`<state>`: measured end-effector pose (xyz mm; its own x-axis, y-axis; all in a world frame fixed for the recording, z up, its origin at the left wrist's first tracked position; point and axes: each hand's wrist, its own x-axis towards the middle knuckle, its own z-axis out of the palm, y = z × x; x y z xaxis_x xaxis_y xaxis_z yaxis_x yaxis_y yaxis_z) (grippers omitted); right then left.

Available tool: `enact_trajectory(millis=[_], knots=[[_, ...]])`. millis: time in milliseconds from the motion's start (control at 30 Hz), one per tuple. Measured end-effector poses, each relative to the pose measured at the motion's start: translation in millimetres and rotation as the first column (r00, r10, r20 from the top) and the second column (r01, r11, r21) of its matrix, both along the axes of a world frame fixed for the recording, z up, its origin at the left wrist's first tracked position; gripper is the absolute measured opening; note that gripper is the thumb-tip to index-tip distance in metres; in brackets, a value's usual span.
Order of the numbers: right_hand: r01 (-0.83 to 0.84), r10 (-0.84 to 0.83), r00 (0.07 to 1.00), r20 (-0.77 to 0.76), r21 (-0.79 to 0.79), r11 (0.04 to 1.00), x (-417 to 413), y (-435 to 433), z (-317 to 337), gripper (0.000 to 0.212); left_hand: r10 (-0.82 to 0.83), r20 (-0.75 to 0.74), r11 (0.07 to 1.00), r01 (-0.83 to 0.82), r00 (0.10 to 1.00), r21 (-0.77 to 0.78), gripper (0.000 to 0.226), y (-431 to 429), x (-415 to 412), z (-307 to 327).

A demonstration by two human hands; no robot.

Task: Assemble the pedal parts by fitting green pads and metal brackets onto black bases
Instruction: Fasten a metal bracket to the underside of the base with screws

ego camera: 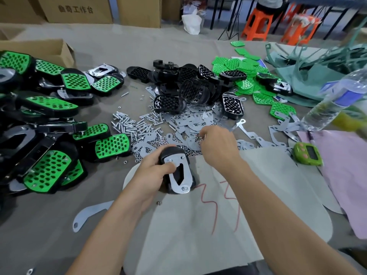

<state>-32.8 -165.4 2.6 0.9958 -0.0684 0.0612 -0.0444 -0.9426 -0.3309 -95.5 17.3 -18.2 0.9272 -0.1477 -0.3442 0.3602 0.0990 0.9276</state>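
Note:
My left hand (152,171) grips a black pedal base (174,155) turned underside up, with a silver metal bracket (181,174) lying on it and a screw at its near end. My right hand (217,144) reaches past it into the scattered nuts and metal brackets (190,124), fingers curled down among them; what they hold is hidden. Loose black bases (188,86) are heaped in the middle of the table. Loose green pads (244,70) lie at the back right. Finished pedals (49,135) with green pads pile up on the left.
Silver screws (131,124) lie left of the brackets. One long bracket (89,213) rests near my left forearm. A plastic water bottle (333,100) and a green timer (307,156) are at the right. Cardboard boxes (49,50) stand at the back left, orange stools (258,24) beyond.

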Motion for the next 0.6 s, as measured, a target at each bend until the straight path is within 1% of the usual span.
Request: enact_trajectory(millis=[67, 100, 133, 200, 233, 300, 367, 433, 500, 600], knots=[[-0.059, 0.059, 0.998, 0.0, 0.164, 0.985, -9.3, 6.8, 0.1, 0.021, -0.04, -0.004, 0.999, 0.04, 0.999, -0.017, 0.049, 1.9, 0.1, -1.2], [-0.088, 0.098, 0.995, -0.035, 0.219, 0.972, -13.9, 11.5, 0.5, 0.018, -0.058, -0.004, 0.998, 0.058, 0.998, -0.028, 0.05, 2.8, 0.4, -2.0], [-0.105, 0.126, 0.989, -0.08, 0.233, 0.967, -17.9, 16.0, 0.4, 0.016, -0.071, -0.003, 0.997, 0.071, 0.997, -0.04, 0.05, 3.6, 0.5, -2.3], [-0.111, 0.129, 0.986, -0.107, 0.164, 0.98, -19.7, 21.6, -2.0, 0.016, -0.081, 0.002, 0.995, 0.081, 0.997, -0.061, 0.049, 3.5, 0.0, -3.6], [-0.114, 0.121, 0.989, -0.083, 0.089, 0.989, -18.4, 23.1, -1.9, 0.016, -0.08, 0.006, 0.995, 0.08, 0.997, -0.066, 0.049, 3.3, -0.5, -4.2], [-0.107, 0.106, 0.994, -0.029, -0.048, 0.993, -14.1, 25.1, -0.1, 0.008, -0.08, 0.012, 0.995, 0.08, 0.997, -0.066, 0.048, 2.8, -1.4, -3.7], [-0.114, 0.114, 0.993, -0.005, -0.129, 0.985, -9.5, 27.4, 4.0, 0.004, -0.076, 0.007, 0.995, 0.076, 0.997, -0.065, 0.048, 2.8, -1.6, -3.2], [-0.17, 0.171, 0.985, -0.009, -0.207, 0.964, -6.9, 31.3, 5.9, 0.012, -0.07, -0.005, 0.996, 0.07, 0.998, -0.063, 0.048, 3.2, -1.4, -2.9], [-0.233, 0.235, 0.972, -0.022, -0.238, 0.943, -6.6, 33.4, 6.0, 0.021, -0.075, -0.013, 0.995, 0.074, 0.997, -0.061, 0.047, 3.2, -0.5, -3.9], [-0.248, 0.254, 0.967, -0.007, -0.24, 0.938, -4.8, 30.7, 3.4, 0.019, -0.085, -0.013, 0.995, 0.084, 0.996, -0.049, 0.045, 4.3, 1.8, -3.7]])
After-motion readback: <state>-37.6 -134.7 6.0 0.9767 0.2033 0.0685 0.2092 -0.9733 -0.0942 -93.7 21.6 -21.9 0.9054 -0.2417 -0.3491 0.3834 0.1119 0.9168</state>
